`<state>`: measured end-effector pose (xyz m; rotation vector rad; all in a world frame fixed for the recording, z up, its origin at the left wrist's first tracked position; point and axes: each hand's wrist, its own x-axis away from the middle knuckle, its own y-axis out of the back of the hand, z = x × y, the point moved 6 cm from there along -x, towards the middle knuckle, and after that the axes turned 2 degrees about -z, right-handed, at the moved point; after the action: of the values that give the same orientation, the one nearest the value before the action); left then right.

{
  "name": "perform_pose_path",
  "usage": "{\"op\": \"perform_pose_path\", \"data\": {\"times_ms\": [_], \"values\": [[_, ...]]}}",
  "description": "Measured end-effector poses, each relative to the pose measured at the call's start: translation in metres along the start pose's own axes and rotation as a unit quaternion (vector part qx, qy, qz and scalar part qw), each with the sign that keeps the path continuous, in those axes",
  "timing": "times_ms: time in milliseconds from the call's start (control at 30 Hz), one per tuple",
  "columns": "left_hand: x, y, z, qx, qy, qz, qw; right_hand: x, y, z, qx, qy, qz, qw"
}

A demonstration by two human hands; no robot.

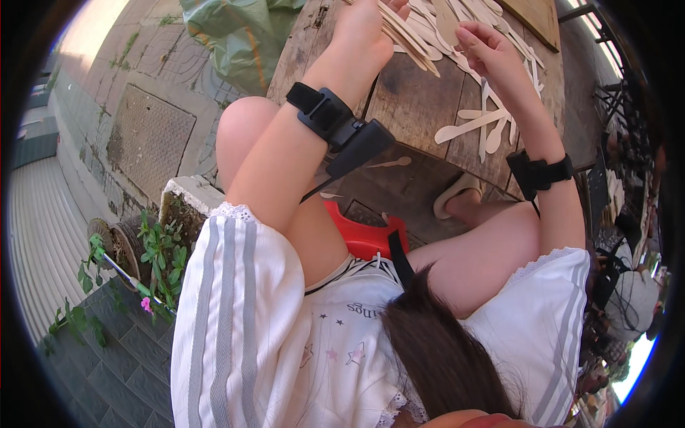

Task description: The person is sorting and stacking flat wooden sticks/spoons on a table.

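My left hand (362,32) is closed around a bundle of thin wooden utensils (412,41), seen mostly edge-on, above the table's near left part. To its right, my right hand (486,48) pinches the end of a flat, slightly darker wooden utensil (447,23) between thumb and fingers. Its far end runs out at the top of the view, so I cannot tell its exact kind. A loose pile of pale wooden spoons and knives lies under and around both hands. Nearer to me, a wooden knife (467,128) and a wooden spoon (494,137) overlap on the tabletop.
The worn plank table (410,96) carries a wooden board or tray (539,18) at its far right. A green plastic sack (246,43) stands left of it. Below, a red plastic stool (364,232) shows between my legs, and a dropped spoon (392,163) lies under the table.
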<state>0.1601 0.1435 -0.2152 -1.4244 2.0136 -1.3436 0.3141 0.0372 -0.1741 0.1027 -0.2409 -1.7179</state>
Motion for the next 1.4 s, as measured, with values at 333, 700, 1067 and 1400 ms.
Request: {"op": "perform_pose_path", "data": {"times_ms": [333,700,1067,1400], "values": [[0.016,-0.020,0.018,0.023,0.105,0.097,0.989,0.010,-0.023,0.006,0.024,-0.007,0.025,0.999],[0.017,-0.016,0.026,-0.044,0.047,0.043,0.997,0.013,-0.041,-0.022,-0.058,-0.115,0.070,0.989],[0.004,0.003,0.030,0.012,0.074,0.031,0.997,0.012,-0.033,0.003,0.362,0.256,-0.058,0.894],[0.016,-0.009,0.015,-0.020,0.067,-0.023,0.997,0.019,0.012,0.051,0.430,0.253,-0.202,0.843]]}}
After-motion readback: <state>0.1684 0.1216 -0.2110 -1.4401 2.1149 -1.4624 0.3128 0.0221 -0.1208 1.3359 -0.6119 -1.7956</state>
